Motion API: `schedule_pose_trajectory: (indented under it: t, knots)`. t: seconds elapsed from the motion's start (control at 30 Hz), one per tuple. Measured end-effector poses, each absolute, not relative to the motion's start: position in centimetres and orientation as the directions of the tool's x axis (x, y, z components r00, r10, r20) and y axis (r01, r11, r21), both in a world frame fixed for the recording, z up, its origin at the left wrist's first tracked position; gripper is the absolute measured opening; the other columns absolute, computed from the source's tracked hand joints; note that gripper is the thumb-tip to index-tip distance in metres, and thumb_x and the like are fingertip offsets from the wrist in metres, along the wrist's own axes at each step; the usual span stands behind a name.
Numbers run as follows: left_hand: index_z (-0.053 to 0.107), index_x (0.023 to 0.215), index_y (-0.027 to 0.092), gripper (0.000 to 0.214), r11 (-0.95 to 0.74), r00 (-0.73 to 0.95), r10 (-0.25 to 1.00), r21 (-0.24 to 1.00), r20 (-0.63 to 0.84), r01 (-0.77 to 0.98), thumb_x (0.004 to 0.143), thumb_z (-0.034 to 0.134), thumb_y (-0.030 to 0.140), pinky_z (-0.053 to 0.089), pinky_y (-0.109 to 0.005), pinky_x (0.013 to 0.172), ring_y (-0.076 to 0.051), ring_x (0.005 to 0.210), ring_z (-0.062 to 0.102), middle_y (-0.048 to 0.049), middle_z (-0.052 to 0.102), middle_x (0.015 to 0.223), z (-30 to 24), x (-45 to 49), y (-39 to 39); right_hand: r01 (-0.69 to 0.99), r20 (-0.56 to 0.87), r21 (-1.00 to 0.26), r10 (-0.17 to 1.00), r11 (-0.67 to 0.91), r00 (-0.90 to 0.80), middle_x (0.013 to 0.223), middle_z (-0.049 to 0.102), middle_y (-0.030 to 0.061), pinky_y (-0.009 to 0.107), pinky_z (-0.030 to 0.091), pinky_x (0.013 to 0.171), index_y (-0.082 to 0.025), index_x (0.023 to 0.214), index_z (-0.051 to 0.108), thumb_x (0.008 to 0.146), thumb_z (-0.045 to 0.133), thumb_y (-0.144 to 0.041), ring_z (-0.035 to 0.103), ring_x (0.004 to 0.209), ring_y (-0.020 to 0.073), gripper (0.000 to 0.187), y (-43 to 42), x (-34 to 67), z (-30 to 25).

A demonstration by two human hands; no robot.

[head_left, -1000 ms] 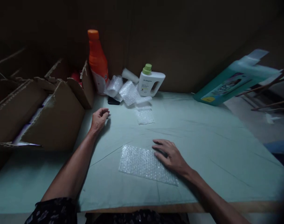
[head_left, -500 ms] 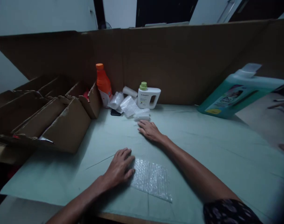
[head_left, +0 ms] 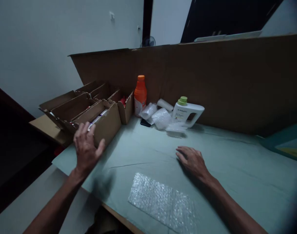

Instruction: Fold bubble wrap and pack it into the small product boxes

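My left hand (head_left: 87, 149) is raised above the table's left edge, fingers spread, holding nothing, close to the nearest open cardboard box (head_left: 106, 122). Flat on the pale green table cover (head_left: 231, 169) lies my right hand (head_left: 192, 160), palm down with fingers stretched out. A flat sheet of bubble wrap (head_left: 163, 202) sits near the front edge between my arms, untouched by either hand.
Several open cardboard boxes (head_left: 72, 107) stand at the left. At the back are an orange bottle (head_left: 140, 94), bubble wrap rolls (head_left: 158, 117), a black phone (head_left: 145, 123) and a white jug with a green cap (head_left: 186, 112). A cardboard wall (head_left: 223, 78) backs the table. A teal jug (head_left: 286, 143) lies right.
My left hand has lifted off the bubble wrap sheet and swung left toward the boxes. My right hand drew back from the rolls to the table's middle. The view tilted up.
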State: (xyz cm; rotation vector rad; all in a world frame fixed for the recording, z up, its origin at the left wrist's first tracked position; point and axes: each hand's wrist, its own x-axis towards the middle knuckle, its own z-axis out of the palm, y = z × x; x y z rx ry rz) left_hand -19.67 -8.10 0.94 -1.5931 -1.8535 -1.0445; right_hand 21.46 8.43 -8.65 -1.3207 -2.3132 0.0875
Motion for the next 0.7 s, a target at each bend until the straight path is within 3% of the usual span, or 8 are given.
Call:
schedule_pose_trajectory:
  t: [0.07,0.13,0.27,0.43,0.5,0.57,0.63,0.7]
  knots:
    - [0.057,0.13,0.016,0.049,0.086,-0.313,0.609,0.331,0.729,0.94,0.084,0.063,0.034,0.022,-0.067,0.117,-0.043,0.142,0.039,-0.0202,0.054,0.142,2.1,-22.4,-6.1,0.776,0.343,-0.347,0.841,0.527,-0.418,0.112,0.077,0.0114,0.05,0.048,0.091,-0.021,0.102,0.076,0.091,0.052,-0.038,0.068,0.108,0.0307,0.032,6.9,21.8,-8.9]
    - [0.066,0.104,0.017,0.029,0.047,-0.346,0.675,0.431,0.652,0.901,0.082,0.057,0.033,0.035,-0.064,0.11,-0.04,0.125,0.056,-0.0172,0.067,0.122,2.2,-23.8,-4.7,0.757,0.32,-0.399,0.853,0.517,-0.413,0.111,0.077,0.011,0.05,0.05,0.092,-0.021,0.101,0.076,0.09,0.053,-0.037,0.069,0.107,0.0303,0.031,5.8,21.4,-8.7]
    - [0.062,0.079,0.021,0.015,-0.081,-0.29,0.726,0.496,0.623,0.864,0.084,0.052,0.033,0.048,-0.051,0.104,-0.028,0.11,0.065,-0.01,0.07,0.114,1.7,-23.2,-5.5,0.698,0.35,-0.45,0.829,0.558,-0.437,0.111,0.077,0.0098,0.051,0.051,0.092,-0.023,0.1,0.076,0.091,0.053,-0.037,0.07,0.106,0.0297,0.028,4.7,19.8,-7.5]
    - [0.07,0.085,0.026,0.013,-0.27,-0.125,0.767,0.494,0.629,0.827,0.089,0.058,0.028,0.03,-0.055,0.122,-0.03,0.146,0.041,-0.005,0.055,0.146,1.4,-21.1,-11.5,0.613,0.353,-0.469,0.771,0.636,-0.529,0.113,0.077,0.0103,0.051,0.053,0.093,-0.024,0.104,0.075,0.093,0.055,-0.039,0.07,0.108,0.0297,0.028,3.5,18.4,-6.3]
    - [0.071,0.099,0.03,0.014,-0.234,-0.245,0.71,0.549,0.661,0.803,0.088,0.063,0.029,0.024,-0.055,0.125,-0.031,0.152,0.029,-0.0005,0.038,0.16,0.4,-21.2,-13.6,0.567,0.322,-0.496,0.746,0.657,-0.582,0.117,0.075,0.0111,0.051,0.053,0.095,-0.023,0.111,0.073,0.093,0.057,-0.04,0.069,0.111,0.0295,0.03,3.0,17.9,-6.2]
    - [0.06,0.128,0.034,0.044,-0.2,-0.443,0.63,0.685,0.637,0.701,0.085,0.069,0.035,0.026,-0.053,0.125,-0.031,0.153,0.029,-0.0018,0.026,0.167,-1.4,-21.7,-14.9,0.525,0.287,-0.537,0.729,0.66,-0.622,0.125,0.072,0.0126,0.051,0.053,0.099,-0.022,0.122,0.069,0.092,0.059,-0.041,0.067,0.116,0.0295,0.037,2.4,17.1,-6.2]
    - [0.037,0.148,0.035,0.079,-0.169,-0.589,0.636,0.834,0.499,0.525,0.08,0.075,0.043,0.037,-0.05,0.119,-0.031,0.148,0.038,-0.0093,0.031,0.164,-3.3,-22.2,-15.2,0.495,0.252,-0.583,0.723,0.644,-0.643,0.135,0.066,0.0142,0.05,0.053,0.1,-0.021,0.134,0.061,0.09,0.063,-0.042,0.064,0.121,0.0299,0.049,1.8,15.8,-6.3]
    - [0.033,0.15,0.031,0.088,-0.076,-0.605,0.739,0.929,0.296,0.362,0.076,0.077,0.051,0.049,-0.046,0.109,-0.032,0.137,0.052,-0.0137,0.049,0.15,-4.9,-22.4,-14.9,0.461,0.221,-0.626,0.71,0.629,-0.668,0.144,0.059,0.0157,0.048,0.054,0.1,-0.021,0.144,0.052,0.088,0.066,-0.043,0.063,0.124,0.0306,0.061,1.1,13.9,-6.1]
